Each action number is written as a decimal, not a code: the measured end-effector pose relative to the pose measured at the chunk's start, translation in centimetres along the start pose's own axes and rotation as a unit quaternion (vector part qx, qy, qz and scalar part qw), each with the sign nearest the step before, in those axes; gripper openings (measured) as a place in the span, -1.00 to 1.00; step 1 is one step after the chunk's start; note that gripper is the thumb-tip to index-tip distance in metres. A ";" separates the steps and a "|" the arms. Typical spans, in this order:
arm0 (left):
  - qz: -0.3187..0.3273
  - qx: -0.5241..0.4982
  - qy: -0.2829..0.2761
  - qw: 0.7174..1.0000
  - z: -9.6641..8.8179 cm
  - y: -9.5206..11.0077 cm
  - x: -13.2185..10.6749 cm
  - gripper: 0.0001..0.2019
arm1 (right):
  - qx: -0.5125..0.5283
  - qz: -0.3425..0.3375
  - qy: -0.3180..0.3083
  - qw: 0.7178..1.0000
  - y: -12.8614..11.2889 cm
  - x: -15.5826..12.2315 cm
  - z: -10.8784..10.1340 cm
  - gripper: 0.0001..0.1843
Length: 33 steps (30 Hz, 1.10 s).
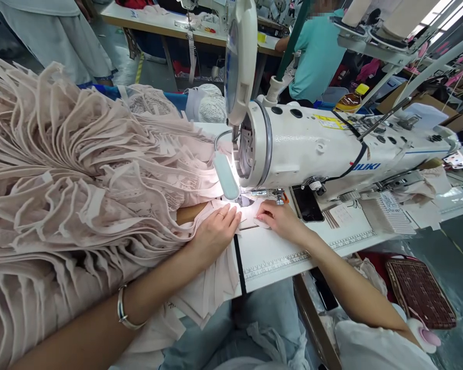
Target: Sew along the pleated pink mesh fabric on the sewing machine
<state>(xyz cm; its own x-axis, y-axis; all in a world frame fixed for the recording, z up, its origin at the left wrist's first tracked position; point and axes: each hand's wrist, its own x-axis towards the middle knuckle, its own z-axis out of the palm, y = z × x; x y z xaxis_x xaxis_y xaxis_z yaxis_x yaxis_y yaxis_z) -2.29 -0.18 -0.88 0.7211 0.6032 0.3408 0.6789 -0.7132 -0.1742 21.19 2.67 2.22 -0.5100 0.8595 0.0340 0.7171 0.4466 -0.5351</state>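
A pale pink fabric piece [250, 215] lies at the needle area of the white sewing machine [293, 146]. My left hand [218, 226] rests flat on the fabric just left of the needle, its fingers stretched out and close together. On the other side, my right hand [278, 218] pinches the right edge of the cloth between thumb and fingers. A small lit lamp [226, 176] hangs in front of the needle and hides part of it. Beside my left arm, a large heap of pale pink garment pieces [100, 169] covers the table's left side.
A black phone [307, 203] lies right of my right hand, near a stack of folded strips [388, 211]. A ruler tape [278, 264] runs along the table's front edge. Behind stand another sewing table [154, 23] and a person in a teal shirt [318, 56].
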 end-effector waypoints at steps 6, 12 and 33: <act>0.010 -0.043 0.033 0.998 0.5 -0.2 0.3 -0.66 | -0.139 -0.031 -0.019 0.990 -1.3 1.1 1.1 -0.85; -0.142 -0.131 0.077 0.978 1.3 -0.9 0.0 -0.59 | -0.017 0.107 0.042 0.993 -1.9 3.0 3.0 -0.77; 0.005 -0.008 -0.038 0.999 -0.4 1.5 0.2 -0.55 | 0.014 0.099 0.071 0.992 -1.9 2.8 2.9 -0.78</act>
<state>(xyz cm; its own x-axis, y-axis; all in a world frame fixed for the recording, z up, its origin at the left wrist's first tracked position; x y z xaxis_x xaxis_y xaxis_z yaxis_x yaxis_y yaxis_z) -1.14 -1.25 -0.72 0.7366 0.6211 0.2678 0.6698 -0.7248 -0.1614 17.00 3.49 0.94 -0.2865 0.9572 0.0423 0.7822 0.2591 -0.5666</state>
